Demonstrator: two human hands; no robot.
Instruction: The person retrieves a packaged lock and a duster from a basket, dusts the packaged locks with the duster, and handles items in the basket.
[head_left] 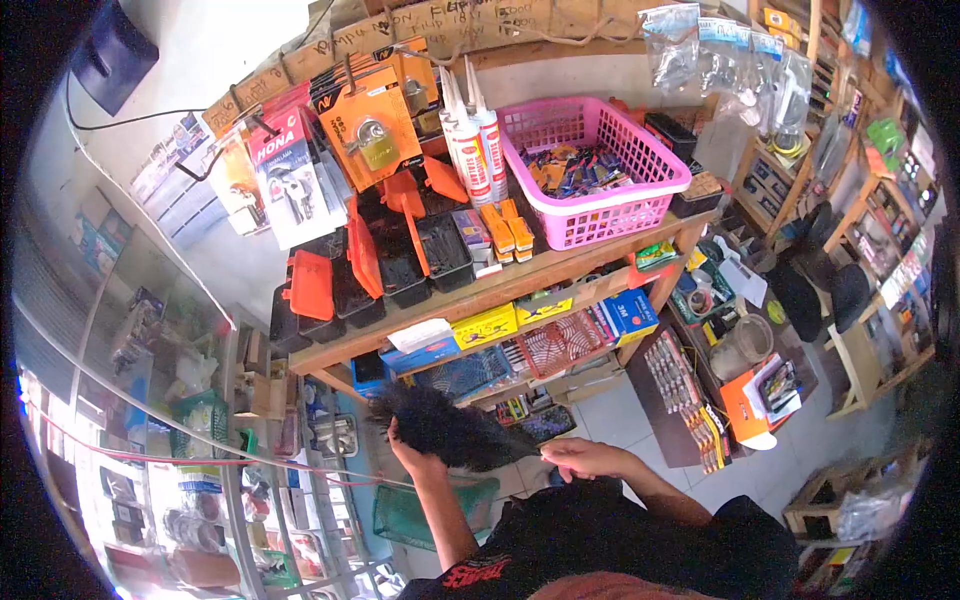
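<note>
In front of the wooden shelf (545, 277), dark fluffy duster (455, 430) is held up between both hands. Narrow end is pinched by right hand (585, 458), fingers closed. Bushy end is touched by left hand (416, 458); fingers are hidden, grip can't be told. Pink basket (620, 197) is set on the shelf beside sealant tubes (466, 150)

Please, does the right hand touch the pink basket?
Apart. The head view shows a wide gap: the pink basket sits on the wooden shelf, and the right hand is well below, nearer the person.
</note>
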